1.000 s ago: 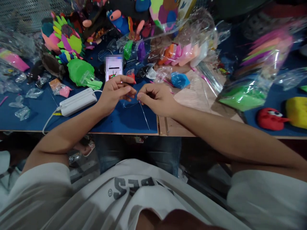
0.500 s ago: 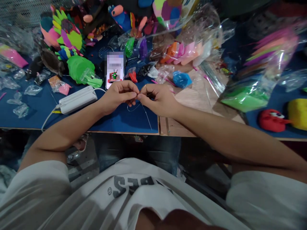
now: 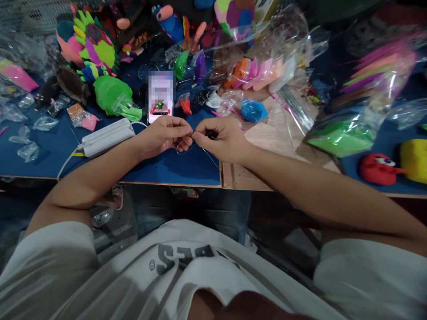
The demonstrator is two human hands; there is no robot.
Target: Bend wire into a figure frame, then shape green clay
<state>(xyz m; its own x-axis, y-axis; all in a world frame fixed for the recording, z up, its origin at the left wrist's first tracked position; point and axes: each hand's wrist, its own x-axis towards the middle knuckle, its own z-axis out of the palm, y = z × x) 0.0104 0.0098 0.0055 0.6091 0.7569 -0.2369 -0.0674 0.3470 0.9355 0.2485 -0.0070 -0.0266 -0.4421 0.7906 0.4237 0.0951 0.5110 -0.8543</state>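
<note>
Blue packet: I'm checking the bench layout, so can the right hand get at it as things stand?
Probably yes: the blue packet lies just beyond the right hand, and nothing tall seems to stand between them. That hand is pinching wire, though.

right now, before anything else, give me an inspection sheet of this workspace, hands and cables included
Surface: blue tabletop, bare wood section toward the right
Work items: thin wire, partly hidden; lit phone just beyond the hands
Clutter: blue packet, green lump, red figure, many others
Hands: left hand and right hand pinch the thin wire, fingertips close together
Cables: white cable from white box, reaching the front edge
Surroundings: mesh panel behind, far left
</note>
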